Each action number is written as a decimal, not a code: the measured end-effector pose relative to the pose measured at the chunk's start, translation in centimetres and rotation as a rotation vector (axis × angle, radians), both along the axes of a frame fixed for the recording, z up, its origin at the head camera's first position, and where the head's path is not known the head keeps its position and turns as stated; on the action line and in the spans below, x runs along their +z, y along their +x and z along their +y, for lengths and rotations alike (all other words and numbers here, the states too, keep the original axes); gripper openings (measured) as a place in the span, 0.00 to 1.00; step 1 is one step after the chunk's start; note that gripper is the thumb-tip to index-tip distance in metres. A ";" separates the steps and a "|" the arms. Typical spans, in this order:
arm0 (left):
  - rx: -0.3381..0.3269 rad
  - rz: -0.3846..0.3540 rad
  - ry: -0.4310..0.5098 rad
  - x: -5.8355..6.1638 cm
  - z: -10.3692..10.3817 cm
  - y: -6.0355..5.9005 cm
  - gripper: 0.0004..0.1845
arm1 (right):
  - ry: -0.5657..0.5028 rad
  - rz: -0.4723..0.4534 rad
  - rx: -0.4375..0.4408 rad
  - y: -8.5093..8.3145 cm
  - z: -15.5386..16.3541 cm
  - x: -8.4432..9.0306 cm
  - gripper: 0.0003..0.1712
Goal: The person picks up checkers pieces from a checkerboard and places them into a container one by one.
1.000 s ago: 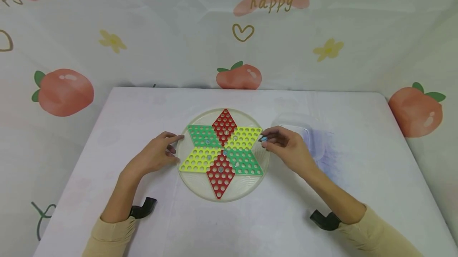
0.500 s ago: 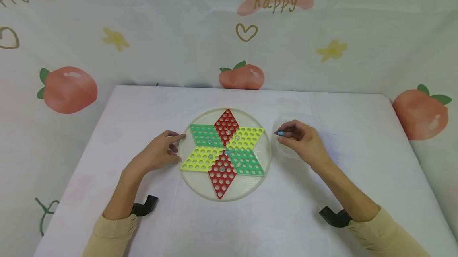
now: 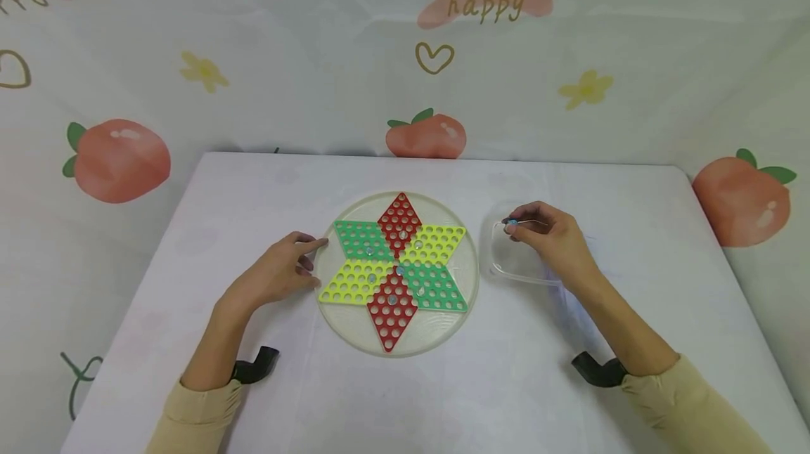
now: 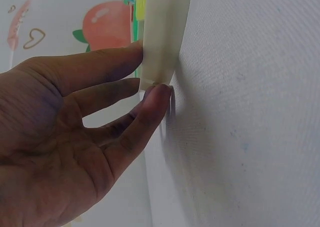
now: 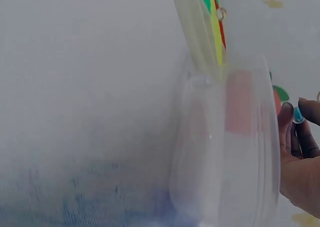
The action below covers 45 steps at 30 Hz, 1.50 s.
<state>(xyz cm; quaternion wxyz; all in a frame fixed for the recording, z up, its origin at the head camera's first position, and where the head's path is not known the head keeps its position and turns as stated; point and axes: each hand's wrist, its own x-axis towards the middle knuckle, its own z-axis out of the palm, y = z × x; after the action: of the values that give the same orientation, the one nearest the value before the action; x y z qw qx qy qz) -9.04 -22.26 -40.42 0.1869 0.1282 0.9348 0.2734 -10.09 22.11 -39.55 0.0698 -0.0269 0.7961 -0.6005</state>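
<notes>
**Marble pinched over the clear tub; other hand steadies the board**

Head view: round board (image 3: 396, 273) at table (image 3: 190, 229) centre, six-point star of red, green and yellow diamonds full of holes. A few glass marbles sit in holes near the middle. Clear plastic tub (image 3: 515, 268) lies just beside the board at its 3 o'clock, not touching it as far as this view shows.

Right hand (image 3: 552, 240) hangs over the tub's far half. Thumb and forefinger pinch a small blue marble (image 3: 512, 222) at the tub's 11 o'clock corner. Other fingers loosely curled under.

Left hand (image 3: 278, 273) rests at the board's 9 o'clock, fingers loosely extended, fingertips against the rim.

Left wrist view adds what the head view cannot settle: the forefinger lies along the board's pale rim (image 4: 161, 42) and another fingertip (image 4: 156, 98) presses its lower edge, so the hand (image 4: 65, 142) touches the rim from the side, fingers nearly straight, nothing enclosed.

Right wrist view: the tub (image 5: 225, 152) seen side-on, its wall translucent. The board's edge (image 5: 200, 27) runs up behind it, coloured strips showing. The marble (image 5: 298, 115) shows between two fingertips (image 5: 285, 118), level with the tub's rim. Whether it touches the tub, cannot tell.

Backdrop: peach-print cloth (image 3: 117, 159).
</notes>
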 end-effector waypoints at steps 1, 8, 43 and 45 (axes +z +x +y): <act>0.001 0.000 -0.002 0.0 0.0 0.0 0.38 | 0.003 -0.004 -0.005 -0.2 0.2 -0.1 0.19; -0.002 0.004 0.002 -0.2 -0.1 0.0 0.38 | 0.020 -0.017 -0.022 -1.0 1.3 -0.8 0.21; -0.007 0.006 -0.009 -0.1 -0.3 -0.1 0.37 | 0.421 -0.081 0.013 -3.1 -0.5 -2.6 0.15; -0.005 0.004 -0.009 -0.1 -0.2 -0.1 0.37 | 0.441 -0.071 0.017 -3.0 -0.6 -2.7 0.14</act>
<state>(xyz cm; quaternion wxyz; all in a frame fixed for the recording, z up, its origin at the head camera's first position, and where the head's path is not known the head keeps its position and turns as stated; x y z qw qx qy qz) -9.18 -22.50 -40.53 0.1863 0.1303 0.9360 0.2687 -13.14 21.56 -42.23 0.1069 0.0037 0.9050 -0.4117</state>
